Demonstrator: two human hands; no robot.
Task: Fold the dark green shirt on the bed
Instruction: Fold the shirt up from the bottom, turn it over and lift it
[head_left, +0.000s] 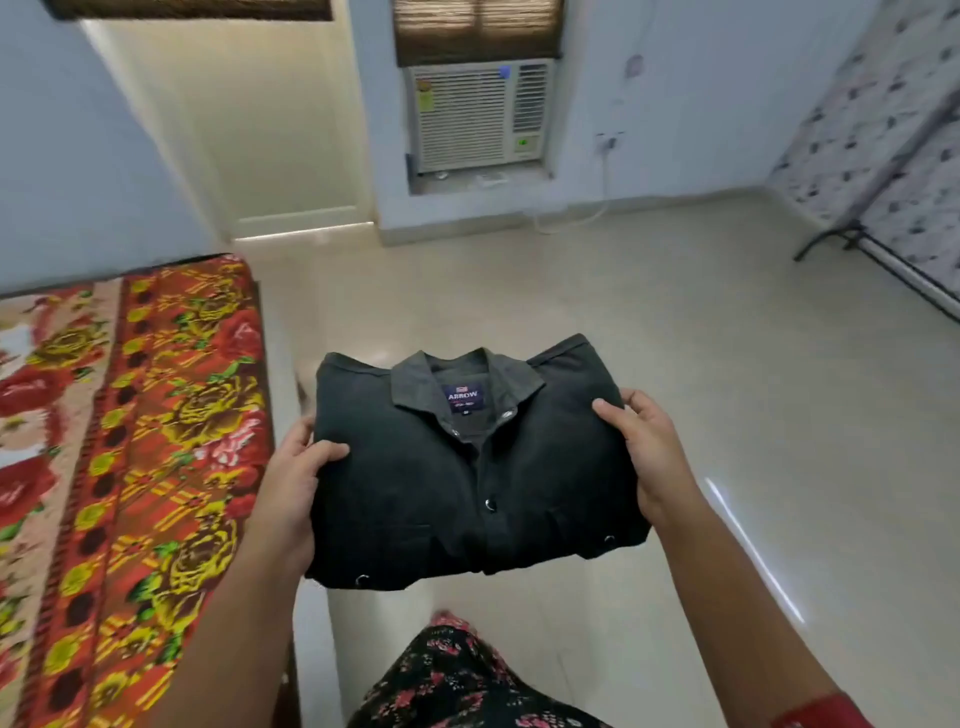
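The dark green shirt (467, 467) is folded into a neat rectangle, collar and blue label facing up, snap buttons down its front. It is held in the air over the floor, to the right of the bed (130, 441). My left hand (296, 478) grips its left edge, thumb on top. My right hand (649, 452) grips its right edge the same way. The fingers under the shirt are hidden.
The bed with a red and yellow floral cover fills the left side. A window air conditioner (480, 114) sits in the far wall beside a cream door (270, 119). A folding cot frame (893, 208) leans at the right. Pale tiled floor (623, 312) lies ahead.
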